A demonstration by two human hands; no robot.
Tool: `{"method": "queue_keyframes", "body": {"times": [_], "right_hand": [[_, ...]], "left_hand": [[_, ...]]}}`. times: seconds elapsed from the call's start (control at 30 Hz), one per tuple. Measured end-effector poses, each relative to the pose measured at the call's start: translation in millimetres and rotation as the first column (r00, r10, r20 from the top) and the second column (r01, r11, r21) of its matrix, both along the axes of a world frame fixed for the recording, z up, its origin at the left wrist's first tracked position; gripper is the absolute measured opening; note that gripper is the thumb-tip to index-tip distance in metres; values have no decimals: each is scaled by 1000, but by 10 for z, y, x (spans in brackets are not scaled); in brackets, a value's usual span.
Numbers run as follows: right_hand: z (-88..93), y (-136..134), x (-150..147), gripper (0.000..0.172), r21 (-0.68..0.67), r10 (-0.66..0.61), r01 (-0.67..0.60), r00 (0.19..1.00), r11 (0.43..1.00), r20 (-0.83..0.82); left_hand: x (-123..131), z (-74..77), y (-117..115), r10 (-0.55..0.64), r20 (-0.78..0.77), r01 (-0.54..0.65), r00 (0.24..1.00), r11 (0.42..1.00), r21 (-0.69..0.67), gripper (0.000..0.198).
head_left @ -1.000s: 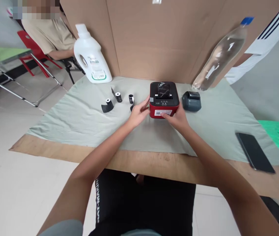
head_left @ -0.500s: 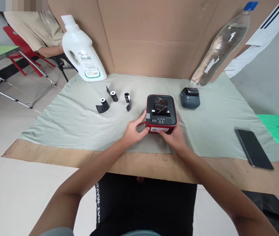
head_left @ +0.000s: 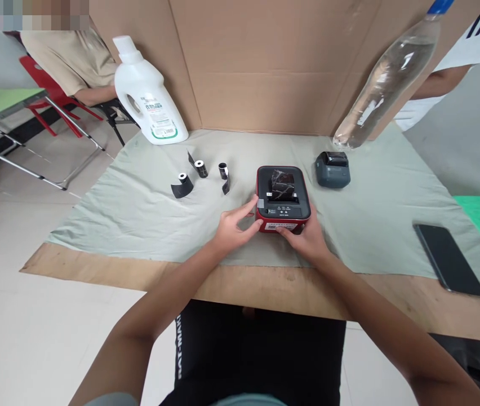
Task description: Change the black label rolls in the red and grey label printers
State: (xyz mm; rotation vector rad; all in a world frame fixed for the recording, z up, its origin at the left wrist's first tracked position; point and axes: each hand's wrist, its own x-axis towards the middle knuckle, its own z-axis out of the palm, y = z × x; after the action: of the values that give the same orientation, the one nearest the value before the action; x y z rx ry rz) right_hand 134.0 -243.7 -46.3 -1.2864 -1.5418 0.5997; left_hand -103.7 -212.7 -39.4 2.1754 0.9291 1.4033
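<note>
A red and black box-shaped device [head_left: 283, 211] stands on the cloth-covered table, a shiny dark piece lying on its top. My left hand [head_left: 235, 226] is at its left front side, thumb and fingers apart, fingertips touching or nearly touching it. On the right, my right hand [head_left: 307, 234] grips the device's front corner, thumb across the white label and the other fingers along the side, partly hidden. Left of the device lie three small black rolls [head_left: 182, 186], [head_left: 200, 168], [head_left: 223, 171] with loose ends. A small dark grey device [head_left: 333, 170] sits to the right.
A white jug [head_left: 151, 101] stands at the back left, a tilted clear bottle [head_left: 387, 84] at the back right, before a cardboard panel [head_left: 261, 67]. A black phone [head_left: 449, 259] lies near the right front edge. Two people are partly visible behind, left and right.
The whole view has shifted, so everything appears slightly farther right. The hands stay around the device. The person at the back right shows more of an arm.
</note>
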Motion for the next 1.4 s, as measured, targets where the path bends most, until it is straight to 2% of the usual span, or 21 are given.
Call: {"method": "queue_keyframes", "body": {"times": [0.17, 0.27, 0.37, 0.47, 0.6, 0.97, 1.17, 1.27, 1.33, 1.4], "right_hand": [[13, -30, -49, 89, 66, -67, 65, 997, 996, 27], [20, -49, -51, 90, 92, -60, 59, 998, 994, 17], [34, -60, -44, 89, 77, -55, 54, 998, 996, 9], [58, -67, -44, 87, 57, -60, 60, 998, 997, 0], [73, -70, -46, 87, 22, -46, 46, 999, 999, -14], [35, -28, -49, 85, 73, -53, 53, 999, 996, -6], [40, -10, -45, 84, 74, -54, 55, 998, 996, -14], [27, 3, -42, 85, 96, -48, 49, 999, 994, -18], [20, 13, -36, 85, 108, -51, 52, 999, 993, -15], [16, 22, -29, 86, 121, -54, 55, 998, 991, -13]], "left_hand": [[-25, 90, 65, 47, -33, -43, 998, 994, 100, 36], [-21, 124, 75, 2, -74, 9, 997, 988, 157, 27], [5, 90, 48, -51, -55, 56, 997, 994, 98, 31], [28, 20, 25, -29, 0, 29, 1000, 999, 42, 42], [28, -39, 39, -30, 30, 30, 999, 1000, -7, 38], [110, -27, 189, 19, 222, 40, 975, 965, -259, 45], [56, -84, 165, -48, 237, 109, 970, 962, -249, 46], [57, 18, 173, -52, 122, 73, 991, 981, -181, 49], [83, 183, 260, -52, -11, 50, 999, 991, -122, 50], [133, 400, 419, -95, -178, 79, 979, 992, -95, 48]]}}
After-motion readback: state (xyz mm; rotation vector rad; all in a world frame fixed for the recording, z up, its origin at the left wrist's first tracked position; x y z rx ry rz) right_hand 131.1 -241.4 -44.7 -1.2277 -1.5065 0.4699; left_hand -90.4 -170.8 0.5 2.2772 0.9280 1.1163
